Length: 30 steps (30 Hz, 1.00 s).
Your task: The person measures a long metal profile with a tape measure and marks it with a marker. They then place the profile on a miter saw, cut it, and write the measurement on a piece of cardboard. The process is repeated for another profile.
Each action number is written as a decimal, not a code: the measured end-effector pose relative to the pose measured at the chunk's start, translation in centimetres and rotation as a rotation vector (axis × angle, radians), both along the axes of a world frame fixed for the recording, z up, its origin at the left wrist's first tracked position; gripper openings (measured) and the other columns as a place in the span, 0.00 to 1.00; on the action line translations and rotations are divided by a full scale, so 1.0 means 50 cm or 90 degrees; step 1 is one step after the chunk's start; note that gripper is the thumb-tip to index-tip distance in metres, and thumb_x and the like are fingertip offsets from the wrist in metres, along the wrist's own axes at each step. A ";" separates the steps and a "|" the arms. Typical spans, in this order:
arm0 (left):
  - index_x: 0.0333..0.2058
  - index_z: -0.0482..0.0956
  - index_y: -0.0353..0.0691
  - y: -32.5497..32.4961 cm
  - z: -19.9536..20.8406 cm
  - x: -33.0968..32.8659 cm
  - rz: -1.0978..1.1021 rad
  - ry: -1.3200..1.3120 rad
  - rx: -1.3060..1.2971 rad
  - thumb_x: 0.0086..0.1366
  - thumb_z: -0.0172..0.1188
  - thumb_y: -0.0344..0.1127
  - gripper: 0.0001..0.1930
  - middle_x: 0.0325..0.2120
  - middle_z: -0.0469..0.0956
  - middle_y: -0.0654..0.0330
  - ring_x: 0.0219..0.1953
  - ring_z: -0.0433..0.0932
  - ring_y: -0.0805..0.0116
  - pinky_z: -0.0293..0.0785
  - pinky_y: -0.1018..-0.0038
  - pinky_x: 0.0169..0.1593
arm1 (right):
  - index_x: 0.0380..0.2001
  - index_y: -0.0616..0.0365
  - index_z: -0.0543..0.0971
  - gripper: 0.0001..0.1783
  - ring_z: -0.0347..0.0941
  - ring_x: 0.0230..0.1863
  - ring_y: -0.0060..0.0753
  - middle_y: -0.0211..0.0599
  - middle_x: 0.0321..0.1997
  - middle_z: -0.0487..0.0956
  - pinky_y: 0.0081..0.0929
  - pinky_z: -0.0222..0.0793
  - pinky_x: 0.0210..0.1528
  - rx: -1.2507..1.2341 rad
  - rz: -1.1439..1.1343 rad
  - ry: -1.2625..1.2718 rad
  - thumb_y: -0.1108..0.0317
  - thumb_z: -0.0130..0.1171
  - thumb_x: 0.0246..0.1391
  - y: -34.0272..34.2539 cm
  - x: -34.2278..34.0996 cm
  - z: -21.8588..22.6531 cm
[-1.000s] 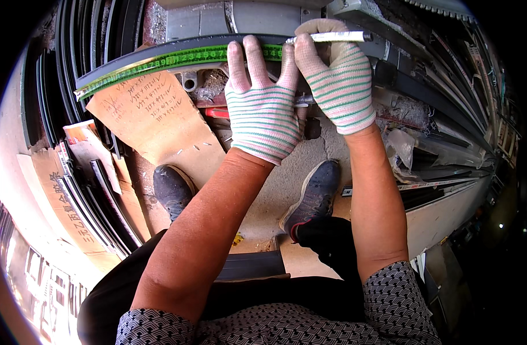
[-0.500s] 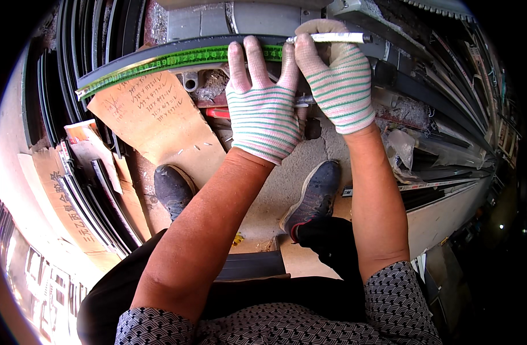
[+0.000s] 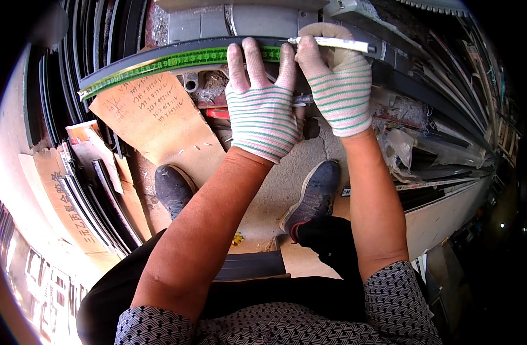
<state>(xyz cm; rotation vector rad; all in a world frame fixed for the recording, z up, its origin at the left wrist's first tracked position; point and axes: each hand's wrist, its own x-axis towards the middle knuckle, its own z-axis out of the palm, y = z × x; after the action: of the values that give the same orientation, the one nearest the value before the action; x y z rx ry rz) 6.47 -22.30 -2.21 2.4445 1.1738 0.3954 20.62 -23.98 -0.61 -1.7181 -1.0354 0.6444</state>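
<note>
My left hand (image 3: 262, 109), in a white glove with green stripes, presses its spread fingers over a green tape measure blade (image 3: 201, 56) and the long dark strip (image 3: 160, 53) lying along it. Its thumb is hidden. Close beside it, my right hand (image 3: 339, 80), in a matching glove, pinches a white pen (image 3: 341, 44). The pen lies nearly level, its tip at the strip by my left fingertips. The blade runs along the strip's near edge out to its left end.
Brown paper with handwriting (image 3: 154, 115) lies below the strip. A red-handled tool (image 3: 217, 113) sits under my left hand. Dark strips stand in bundles at the left (image 3: 82, 195) and right (image 3: 447, 115). Grey metal (image 3: 200, 23) lies beyond. My shoes (image 3: 316, 192) are on the floor.
The back end of the pen has dipped and shifted slightly right as my right hand turned a little. My left hand, the tape blade and the strip have hardly moved.
</note>
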 end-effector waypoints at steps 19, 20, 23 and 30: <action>0.71 0.62 0.47 0.002 0.005 -0.006 -0.004 -0.001 -0.022 0.51 0.65 0.41 0.46 0.68 0.50 0.24 0.70 0.48 0.20 0.50 0.39 0.71 | 0.41 0.59 0.79 0.09 0.76 0.31 0.16 0.27 0.32 0.80 0.18 0.73 0.35 -0.030 -0.128 0.152 0.65 0.64 0.63 -0.150 -0.026 0.069; 0.71 0.61 0.47 0.002 0.006 -0.005 -0.005 -0.003 -0.025 0.51 0.65 0.42 0.46 0.68 0.50 0.25 0.70 0.48 0.20 0.50 0.39 0.71 | 0.41 0.59 0.80 0.09 0.76 0.31 0.16 0.27 0.32 0.80 0.18 0.73 0.35 -0.043 -0.124 0.136 0.66 0.64 0.63 -0.148 -0.026 0.065; 0.71 0.61 0.48 0.002 0.009 -0.006 -0.008 -0.001 -0.028 0.52 0.65 0.42 0.46 0.68 0.49 0.25 0.70 0.47 0.20 0.51 0.39 0.71 | 0.40 0.59 0.80 0.08 0.77 0.31 0.16 0.27 0.32 0.81 0.19 0.73 0.35 -0.082 -0.112 0.144 0.66 0.63 0.63 -0.140 -0.033 0.059; 0.71 0.61 0.47 0.002 0.000 -0.007 -0.014 0.004 -0.022 0.54 0.64 0.44 0.45 0.68 0.49 0.25 0.70 0.47 0.20 0.51 0.39 0.71 | 0.40 0.62 0.81 0.10 0.77 0.29 0.16 0.30 0.30 0.82 0.18 0.73 0.33 -0.156 -0.114 0.251 0.65 0.62 0.66 -0.122 -0.063 0.044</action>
<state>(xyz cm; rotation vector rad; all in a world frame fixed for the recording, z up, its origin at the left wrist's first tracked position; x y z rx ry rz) 6.10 -22.18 -2.23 2.4278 1.1464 0.3587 17.48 -30.09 1.61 -1.7724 -0.5378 0.9762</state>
